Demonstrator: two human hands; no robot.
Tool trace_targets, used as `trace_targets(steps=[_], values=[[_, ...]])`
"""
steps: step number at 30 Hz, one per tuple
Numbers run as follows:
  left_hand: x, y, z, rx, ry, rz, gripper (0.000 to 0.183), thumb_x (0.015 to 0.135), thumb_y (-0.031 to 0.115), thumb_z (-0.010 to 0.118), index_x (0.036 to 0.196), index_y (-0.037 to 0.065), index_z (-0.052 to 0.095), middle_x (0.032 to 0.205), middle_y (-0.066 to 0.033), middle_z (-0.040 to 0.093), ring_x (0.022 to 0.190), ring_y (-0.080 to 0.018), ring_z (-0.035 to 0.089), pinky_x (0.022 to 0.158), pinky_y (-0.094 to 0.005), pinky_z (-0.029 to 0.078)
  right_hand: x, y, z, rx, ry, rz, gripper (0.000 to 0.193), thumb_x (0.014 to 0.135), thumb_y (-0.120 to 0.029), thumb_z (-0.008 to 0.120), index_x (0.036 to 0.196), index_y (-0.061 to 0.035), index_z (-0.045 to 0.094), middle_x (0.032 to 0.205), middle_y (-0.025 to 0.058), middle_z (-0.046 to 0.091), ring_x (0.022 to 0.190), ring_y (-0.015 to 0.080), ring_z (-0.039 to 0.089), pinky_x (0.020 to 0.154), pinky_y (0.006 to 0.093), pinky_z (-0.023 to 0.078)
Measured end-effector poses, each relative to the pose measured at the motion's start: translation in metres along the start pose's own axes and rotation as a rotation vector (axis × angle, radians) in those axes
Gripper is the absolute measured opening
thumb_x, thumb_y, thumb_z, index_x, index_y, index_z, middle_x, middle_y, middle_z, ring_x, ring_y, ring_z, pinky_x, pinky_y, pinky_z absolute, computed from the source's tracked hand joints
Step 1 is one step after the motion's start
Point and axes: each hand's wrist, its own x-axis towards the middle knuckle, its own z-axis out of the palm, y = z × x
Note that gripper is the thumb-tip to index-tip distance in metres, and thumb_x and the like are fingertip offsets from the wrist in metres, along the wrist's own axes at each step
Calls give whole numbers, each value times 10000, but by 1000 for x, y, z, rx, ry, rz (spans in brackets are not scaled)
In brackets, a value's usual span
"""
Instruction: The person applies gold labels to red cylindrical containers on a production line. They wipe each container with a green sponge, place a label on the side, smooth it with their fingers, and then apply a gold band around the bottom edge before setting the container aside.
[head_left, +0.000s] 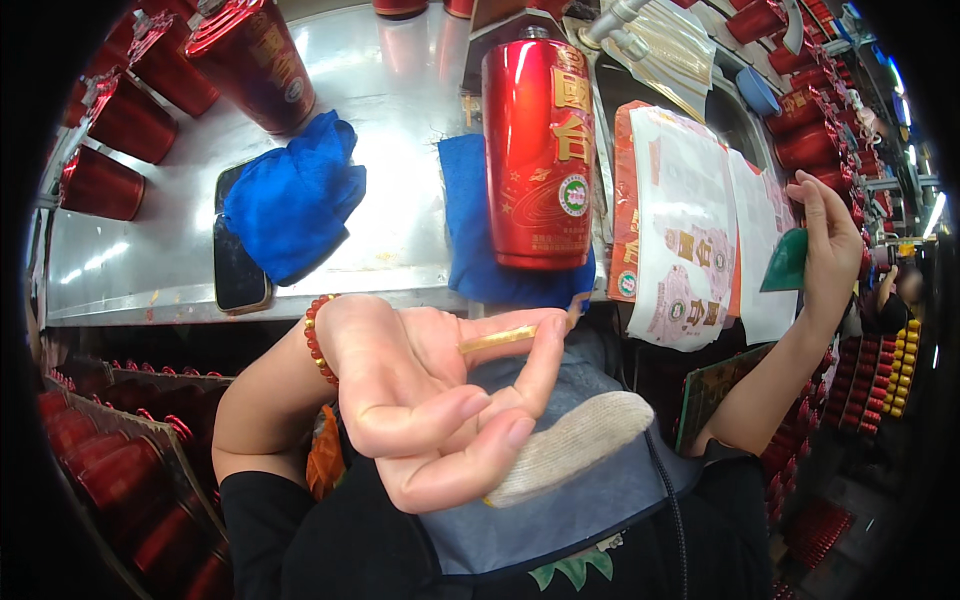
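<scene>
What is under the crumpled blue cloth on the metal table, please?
A dark phone lies partly under the crumpled blue cloth, with its left side and near end showing. Its covered part, and anything else beneath, cannot be seen.

Black short-sleeved T-shirt (335,548), jagged green print (578,570) on chest. Plain grey-blue cloth apron (560,535) over it, thin dark braided cord (670,490). Left hand (425,400): red-and-gold round-bead bracelet (315,340) at wrist.

My left hand (420,385) shows its palm at mid-frame, fingers bent; toward the right edge, my right hand (832,235) is raised, fingertips upward.
</scene>
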Motion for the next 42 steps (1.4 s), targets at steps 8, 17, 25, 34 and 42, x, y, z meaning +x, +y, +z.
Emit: trace_targets(steps=[8, 17, 25, 34, 42], values=[[15, 0, 21, -64, 75, 111, 127, 732, 427, 862, 812, 398, 767, 1027, 120, 565, 1187, -74, 387, 977, -263, 371, -46, -92, 80, 852, -1286, 50, 409, 917, -78, 731, 1306, 18, 646, 1117, 109, 726, 941, 117, 685, 822, 238, 527], [-33, 1, 0, 22, -130, 44, 279, 756, 101, 786, 1022, 183, 788, 1002, 87, 636, 1023, -26, 516, 854, -229, 476, -47, -95, 101, 584, -1096, 136, 122, 946, -104, 710, 913, 13, 719, 776, -8, 654, 707, 34, 581, 626, 207, 445], [-62, 8, -45, -169, -535, -472, 322, 785, 138, 795, 1102, 190, 771, 1217, -19, 669, 1133, -171, 530, 929, -325, 481, -50, -86, 103, 356, -957, 16, 128, 927, -107, 730, 875, 7, 707, 750, -19, 626, 675, 21, 562, 603, 210, 429], [-21, 44, 1, -607, -795, -1338, 1115, 642, 329, 926, 1513, -60, 347, 1433, -277, 450, 1266, -435, 474, 1068, -465, 419, -46, -72, 104, 488, -1047, 147, 159, 934, -134, 746, 888, 5, 682, 768, -29, 605, 668, 14, 532, 590, 208, 419], [-9, 38, 8, -559, -772, -1212, 1046, 684, 270, 918, 1537, 5, 373, 1467, -228, 461, 1285, -385, 486, 1084, -424, 408, -55, -82, 71, 480, -948, 149, 97, 946, -74, 711, 959, 21, 698, 847, 10, 679, 779, 56, 613, 708, 210, 475]])
